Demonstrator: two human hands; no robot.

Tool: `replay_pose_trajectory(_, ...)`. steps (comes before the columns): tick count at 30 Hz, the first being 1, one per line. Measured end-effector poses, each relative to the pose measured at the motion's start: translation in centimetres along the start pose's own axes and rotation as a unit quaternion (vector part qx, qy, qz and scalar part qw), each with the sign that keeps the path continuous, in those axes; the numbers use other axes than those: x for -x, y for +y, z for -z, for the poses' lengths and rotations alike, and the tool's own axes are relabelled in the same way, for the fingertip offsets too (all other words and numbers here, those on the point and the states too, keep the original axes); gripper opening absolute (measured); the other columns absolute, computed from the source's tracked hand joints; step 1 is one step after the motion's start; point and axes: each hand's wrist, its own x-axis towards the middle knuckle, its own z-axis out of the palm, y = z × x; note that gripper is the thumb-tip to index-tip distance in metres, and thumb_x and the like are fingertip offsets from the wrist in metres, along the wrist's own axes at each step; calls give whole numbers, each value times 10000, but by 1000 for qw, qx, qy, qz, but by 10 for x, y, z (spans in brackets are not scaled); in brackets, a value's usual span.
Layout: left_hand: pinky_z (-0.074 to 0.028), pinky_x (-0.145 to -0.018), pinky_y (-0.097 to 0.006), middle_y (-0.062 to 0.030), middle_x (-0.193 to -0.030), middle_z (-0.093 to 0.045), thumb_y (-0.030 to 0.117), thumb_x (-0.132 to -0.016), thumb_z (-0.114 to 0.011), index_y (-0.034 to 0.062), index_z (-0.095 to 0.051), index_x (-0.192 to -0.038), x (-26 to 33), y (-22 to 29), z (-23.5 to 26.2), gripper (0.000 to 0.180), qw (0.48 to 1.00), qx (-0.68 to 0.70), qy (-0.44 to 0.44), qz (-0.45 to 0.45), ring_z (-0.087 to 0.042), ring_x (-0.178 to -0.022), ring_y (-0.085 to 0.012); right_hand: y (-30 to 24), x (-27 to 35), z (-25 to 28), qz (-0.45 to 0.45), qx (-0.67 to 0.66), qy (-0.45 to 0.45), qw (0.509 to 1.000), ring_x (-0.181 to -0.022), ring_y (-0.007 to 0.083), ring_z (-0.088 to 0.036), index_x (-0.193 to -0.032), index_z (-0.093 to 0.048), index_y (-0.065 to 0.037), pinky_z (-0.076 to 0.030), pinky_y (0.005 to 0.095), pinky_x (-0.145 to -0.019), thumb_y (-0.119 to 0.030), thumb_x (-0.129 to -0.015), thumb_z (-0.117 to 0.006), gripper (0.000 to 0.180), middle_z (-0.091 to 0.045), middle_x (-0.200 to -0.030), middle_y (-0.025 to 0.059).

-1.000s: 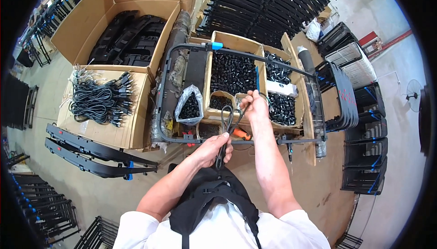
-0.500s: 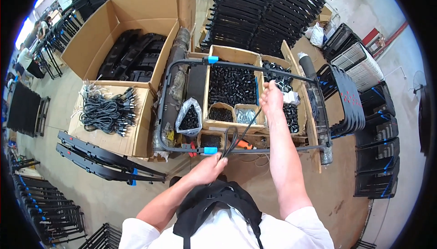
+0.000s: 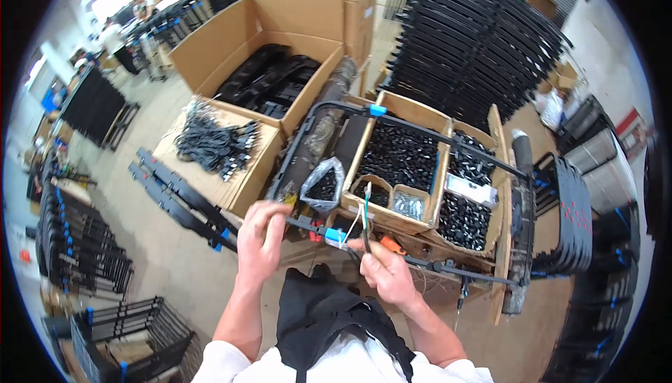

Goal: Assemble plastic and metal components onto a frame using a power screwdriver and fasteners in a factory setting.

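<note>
My right hand (image 3: 388, 271) is closed around a black cable (image 3: 365, 239) beside the near rail of a black frame (image 3: 448, 269). From that grip the cable's end rises with thin white and green wires (image 3: 365, 204) showing. The frame lies across the bins, with blue pieces (image 3: 336, 236) on its near and far rails. My left hand (image 3: 259, 243) is at the near left corner of this frame, fingers curled; whatever is in them is hidden. Part of the cable near the blue piece is hard to make out.
Wooden bins of small black parts (image 3: 402, 155) sit under the frame, next to a plastic bag of parts (image 3: 323, 183). Bundled cables (image 3: 217, 141) lie on cardboard at left, before an open carton (image 3: 308, 15). Stacked black frames (image 3: 476, 40) stand behind.
My right hand has drawn back from over the bins to the near rail. My left hand has moved left to the frame's corner. The whole view has turned and shifted.
</note>
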Motion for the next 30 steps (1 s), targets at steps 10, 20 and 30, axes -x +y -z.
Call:
replay_pose_trajectory(10,-520,-983,-342,-86,-1054,-740,365,-1116,-541,-12,-695,-1239,63,-1,-58,425,822,435,-166,327,-680,-1010,-156,21,34,-8,10,126,-133,983,-667,79,-491,-1439,-630,-80,-448,264,-639,-253,-1114,-533,381,-535,-725,-19)
replay_pose_trajectory(20,-522,-838,-282,-12,-956,-700,203,-996,-753,8,-697,-1107,83,-22,-53,231,824,448,-71,341,-636,-862,-113,58,31,-31,33,362,-47,930,-1055,443,-707,-1402,-625,-59,-574,492,-891,-189,-1049,-556,382,-726,-1175,250)
replay_pose_trajectory(30,-517,-740,-285,-61,-887,-715,242,-916,-789,13,-709,-1109,69,-72,-13,310,947,46,-104,300,-632,-802,-100,83,0,-87,44,506,-26,861,-965,446,-724,-1383,-615,-80,-591,526,-828,-239,-1045,-549,379,-742,-1089,249)
